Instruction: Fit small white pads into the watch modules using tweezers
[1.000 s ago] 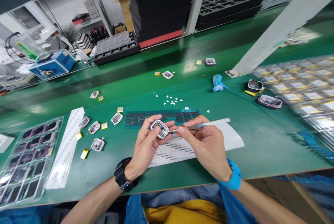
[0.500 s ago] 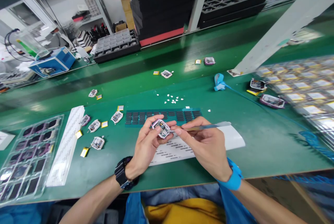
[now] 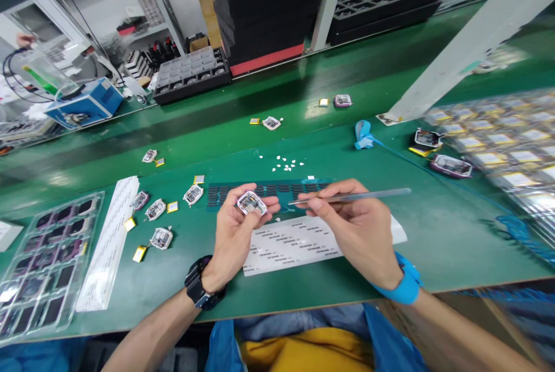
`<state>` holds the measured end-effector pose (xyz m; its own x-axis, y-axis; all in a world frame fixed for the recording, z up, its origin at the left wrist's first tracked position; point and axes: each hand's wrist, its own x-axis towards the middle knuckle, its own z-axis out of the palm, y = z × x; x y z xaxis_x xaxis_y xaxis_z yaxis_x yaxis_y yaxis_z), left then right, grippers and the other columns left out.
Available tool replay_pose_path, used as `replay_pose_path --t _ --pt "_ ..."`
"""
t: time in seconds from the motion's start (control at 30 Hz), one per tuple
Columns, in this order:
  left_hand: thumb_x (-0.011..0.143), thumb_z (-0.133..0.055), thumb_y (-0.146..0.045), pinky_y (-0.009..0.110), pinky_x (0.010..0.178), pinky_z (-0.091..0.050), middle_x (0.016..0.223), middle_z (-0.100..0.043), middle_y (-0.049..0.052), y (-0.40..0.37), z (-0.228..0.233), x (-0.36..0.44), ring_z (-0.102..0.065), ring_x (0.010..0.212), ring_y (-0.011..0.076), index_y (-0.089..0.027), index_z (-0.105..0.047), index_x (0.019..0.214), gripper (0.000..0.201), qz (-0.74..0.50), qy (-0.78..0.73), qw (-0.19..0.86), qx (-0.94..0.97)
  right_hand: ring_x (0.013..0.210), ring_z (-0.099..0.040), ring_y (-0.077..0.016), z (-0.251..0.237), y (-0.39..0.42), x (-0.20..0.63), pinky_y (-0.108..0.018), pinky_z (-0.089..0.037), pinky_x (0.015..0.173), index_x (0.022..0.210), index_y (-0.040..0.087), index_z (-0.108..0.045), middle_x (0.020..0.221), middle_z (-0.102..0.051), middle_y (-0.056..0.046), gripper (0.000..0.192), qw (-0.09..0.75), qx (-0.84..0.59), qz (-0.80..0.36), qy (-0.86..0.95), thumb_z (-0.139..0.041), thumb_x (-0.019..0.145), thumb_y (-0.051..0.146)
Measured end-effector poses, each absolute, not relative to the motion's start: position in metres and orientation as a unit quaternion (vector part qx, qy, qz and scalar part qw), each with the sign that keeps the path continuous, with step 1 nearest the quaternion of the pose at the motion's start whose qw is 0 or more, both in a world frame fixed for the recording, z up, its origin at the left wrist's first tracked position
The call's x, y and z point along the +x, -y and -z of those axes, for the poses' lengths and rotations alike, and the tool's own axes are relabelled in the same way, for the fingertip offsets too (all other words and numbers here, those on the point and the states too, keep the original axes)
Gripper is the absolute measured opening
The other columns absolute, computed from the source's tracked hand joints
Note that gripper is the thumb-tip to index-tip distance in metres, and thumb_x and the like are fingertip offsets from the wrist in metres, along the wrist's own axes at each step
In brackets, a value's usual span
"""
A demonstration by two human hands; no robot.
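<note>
My left hand [image 3: 238, 233] grips a small watch-like casing [image 3: 251, 203], its open side with the circuit board facing up. Tweezers [image 3: 368, 194] lie pinched in my right hand [image 3: 359, 230], their tip pointing left and apart from the casing. Beneath both hands is a white sheet [image 3: 295, 242] printed with rows of small dark labels. Just behind it lies a teal sheet [image 3: 277, 187] of black strips, partly covered by my hands. Several small white pieces [image 3: 286, 165] are scattered farther back on the green bench.
More open casings [image 3: 161, 238] with yellow-edged batteries [image 3: 139, 253] lie to the left, beside a clear tray [image 3: 56, 262] of dark parts. At right stand a slanted white post [image 3: 459, 43], a blue cord [image 3: 407, 158] and trays of batteries [image 3: 503, 141]. Black trays [image 3: 269, 14] are stacked behind.
My right hand has drawn the tweezers away from the casing to the right. My left hand has shifted slightly left and up with the casing.
</note>
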<state>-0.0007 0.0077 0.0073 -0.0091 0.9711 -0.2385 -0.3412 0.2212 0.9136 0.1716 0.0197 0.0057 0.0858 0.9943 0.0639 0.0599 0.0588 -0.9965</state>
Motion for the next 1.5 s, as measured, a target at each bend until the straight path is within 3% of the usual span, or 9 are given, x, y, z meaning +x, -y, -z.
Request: replay_pose_path --t 0.23,0.57,0.77,1.03,1.1,1.3,1.5 --pt "0.083 -0.069 -0.027 0.034 0.099 -0.047 0.116 -0.07 0.009 -0.027 -0.004 -0.013 -0.065 0.112 0.0207 -0.022 -0.057 0.11 0.03 -0.558 -0.453 0.537 0.441 0.078 -0.073 -0.0247 0.005 -0.066 0.186 -0.039 -0.058 0.072 0.077 0.021 -0.06 0.084 -0.075 -0.009 0.037 0.375 -0.481 -0.476 0.634 -0.071 0.074 0.056" --pt "0.081 -0.069 -0.026 0.036 0.102 -0.041 0.109 -0.072 0.009 -0.04 0.02 -0.017 -0.064 0.112 0.0196 -0.02 -0.055 0.112 0.034 -0.512 -0.484 0.576 0.415 0.075 -0.071 -0.0207 0.019 -0.082 0.172 -0.034 -0.054 0.071 0.078 0.021 -0.065 0.084 -0.076 -0.004 0.014 0.325 -0.468 -0.434 0.698 -0.064 0.08 0.035" --pt "0.079 -0.069 -0.023 0.034 0.101 -0.043 0.105 -0.073 0.008 -0.043 0.02 -0.017 -0.064 0.111 0.0188 -0.021 -0.055 0.111 0.035 -0.508 -0.498 0.593 0.378 0.075 -0.071 -0.0228 0.02 -0.092 0.172 -0.035 -0.053 0.07 0.071 0.021 -0.062 0.073 -0.074 -0.004 0.023 0.311 -0.471 -0.442 0.697 -0.068 0.078 0.042" --pt "0.079 -0.068 -0.023 0.034 0.1 -0.043 0.107 -0.072 0.008 -0.045 0.021 -0.017 -0.064 0.112 0.0184 -0.021 -0.055 0.11 0.033 -0.502 -0.507 0.593 0.374 0.076 -0.073 -0.023 0.015 -0.105 0.182 -0.04 -0.054 0.078 0.072 0.02 -0.057 0.071 -0.076 -0.006 0.037 0.261 -0.38 -0.614 0.641 -0.075 0.069 0.052" --pt "0.078 -0.07 -0.023 0.034 0.1 -0.043 0.107 -0.073 0.008 -0.046 0.018 -0.018 -0.064 0.112 0.0186 -0.022 -0.054 0.112 0.037 -0.501 -0.505 0.597 0.373 0.076 -0.073 -0.0233 0.012 -0.103 0.186 -0.041 -0.055 0.078 0.073 0.019 -0.056 0.073 -0.076 -0.007 0.04 0.27 -0.376 -0.627 0.627 -0.076 0.068 0.053" --pt "0.078 -0.075 -0.032 0.036 0.094 -0.05 0.102 -0.074 0.005 -0.039 0.003 -0.018 -0.071 0.099 0.0202 -0.024 -0.053 0.111 0.04 -0.461 -0.448 0.688 0.337 0.08 -0.073 -0.0246 -0.008 -0.082 0.183 -0.039 -0.057 0.075 0.078 0.021 -0.057 0.078 -0.074 -0.006 0.038 0.417 -0.406 -0.539 0.609 -0.075 0.072 0.054" --pt "0.081 -0.07 -0.043 0.03 0.082 -0.056 0.107 -0.071 0.007 -0.027 -0.005 -0.01 -0.071 0.093 0.0196 -0.022 -0.064 0.113 0.038 -0.4 -0.413 0.753 0.32 0.073 -0.072 -0.0189 -0.015 -0.06 0.177 -0.032 -0.057 0.07 0.077 0.023 -0.064 0.075 -0.074 -0.001 0.02 0.4 -0.374 -0.436 0.714 -0.067 0.085 0.042"
